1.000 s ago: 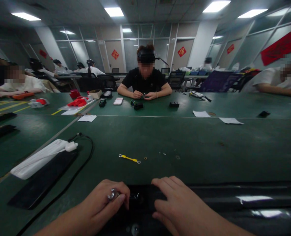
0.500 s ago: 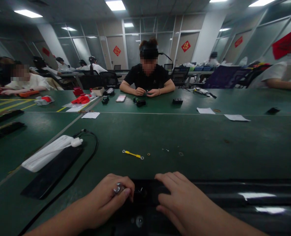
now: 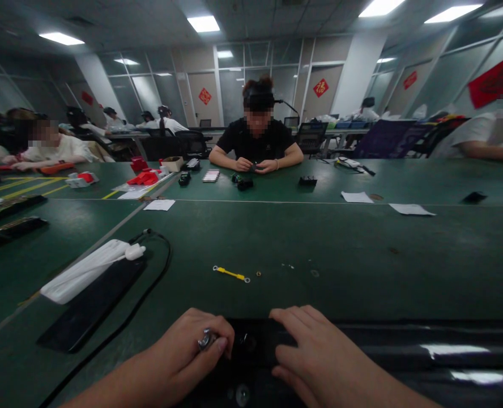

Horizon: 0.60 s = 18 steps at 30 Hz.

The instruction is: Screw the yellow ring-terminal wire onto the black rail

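Observation:
My left hand [image 3: 192, 351] is closed around a wrench [image 3: 207, 339], whose shiny metal end pokes out between thumb and index finger. The rest of the tool is hidden in the hand. Beneath both hands lies a long glossy black panel [image 3: 387, 340] with a round metal fitting [image 3: 243, 395] on it. On the panel, to the right of the left hand, rests my right hand [image 3: 315, 354] with its fingers apart, holding nothing. Beyond the hands, a yellow cable with ring ends [image 3: 231, 274] lies on the green table beside a small brass nut [image 3: 259, 273].
At left are a white power strip [image 3: 85, 272], a flat black piece [image 3: 92, 306] and a black cable [image 3: 139, 309]. Paper slips [image 3: 357, 197] lie farther back. Across the table [image 3: 340, 238] a person [image 3: 255, 133] handles small parts; other people sit at both sides.
The whole view has shifted slightly, so things sit a little lower in the picture. Both hands keep the same pose on the panel, with the wrench still in my left hand.

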Tool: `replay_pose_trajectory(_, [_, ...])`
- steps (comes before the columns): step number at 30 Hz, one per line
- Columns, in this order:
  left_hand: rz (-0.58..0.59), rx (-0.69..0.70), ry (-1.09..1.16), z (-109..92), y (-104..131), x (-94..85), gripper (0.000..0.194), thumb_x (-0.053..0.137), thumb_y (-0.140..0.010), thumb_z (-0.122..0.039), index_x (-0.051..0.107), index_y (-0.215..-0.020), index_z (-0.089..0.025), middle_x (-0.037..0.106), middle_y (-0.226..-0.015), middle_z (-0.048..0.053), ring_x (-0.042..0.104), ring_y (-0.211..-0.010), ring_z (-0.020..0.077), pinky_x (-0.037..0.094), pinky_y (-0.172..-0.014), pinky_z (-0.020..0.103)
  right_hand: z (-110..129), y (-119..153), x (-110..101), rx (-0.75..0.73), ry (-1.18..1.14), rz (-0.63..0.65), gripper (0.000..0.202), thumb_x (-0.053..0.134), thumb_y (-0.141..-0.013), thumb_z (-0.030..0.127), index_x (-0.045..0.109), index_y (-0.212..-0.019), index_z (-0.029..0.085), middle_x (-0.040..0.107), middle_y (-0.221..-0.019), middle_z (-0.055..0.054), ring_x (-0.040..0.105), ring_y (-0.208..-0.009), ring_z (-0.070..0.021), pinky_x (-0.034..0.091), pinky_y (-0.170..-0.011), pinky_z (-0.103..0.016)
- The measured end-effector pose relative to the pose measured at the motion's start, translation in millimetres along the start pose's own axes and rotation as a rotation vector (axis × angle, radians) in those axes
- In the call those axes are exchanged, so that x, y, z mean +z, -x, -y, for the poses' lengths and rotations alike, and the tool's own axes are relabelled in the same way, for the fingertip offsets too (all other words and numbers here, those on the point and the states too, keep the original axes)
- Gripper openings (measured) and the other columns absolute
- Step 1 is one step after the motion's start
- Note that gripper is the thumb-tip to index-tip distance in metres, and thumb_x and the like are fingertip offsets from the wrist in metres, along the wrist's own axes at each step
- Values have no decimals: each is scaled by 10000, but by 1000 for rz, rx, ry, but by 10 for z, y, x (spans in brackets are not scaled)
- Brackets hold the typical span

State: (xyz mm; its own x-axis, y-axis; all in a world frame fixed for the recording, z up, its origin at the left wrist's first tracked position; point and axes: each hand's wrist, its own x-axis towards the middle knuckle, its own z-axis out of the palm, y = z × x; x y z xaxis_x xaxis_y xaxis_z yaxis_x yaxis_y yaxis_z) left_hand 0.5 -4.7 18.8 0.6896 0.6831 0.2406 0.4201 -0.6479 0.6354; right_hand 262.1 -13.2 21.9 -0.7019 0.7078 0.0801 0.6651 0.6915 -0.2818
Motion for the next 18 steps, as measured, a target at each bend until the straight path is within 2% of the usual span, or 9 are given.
replay_pose_trajectory(18, [1,14,43,19,-6,-3,201,352,-965,-151,543,-928,-201,638,-821,-12,607,-762,125,399,-772,236,-45,17,24,-30,15,-9,113,676,-830,283,700,-761,197,615,-1279,-125,584,-1091,-314,455,-900,-462])
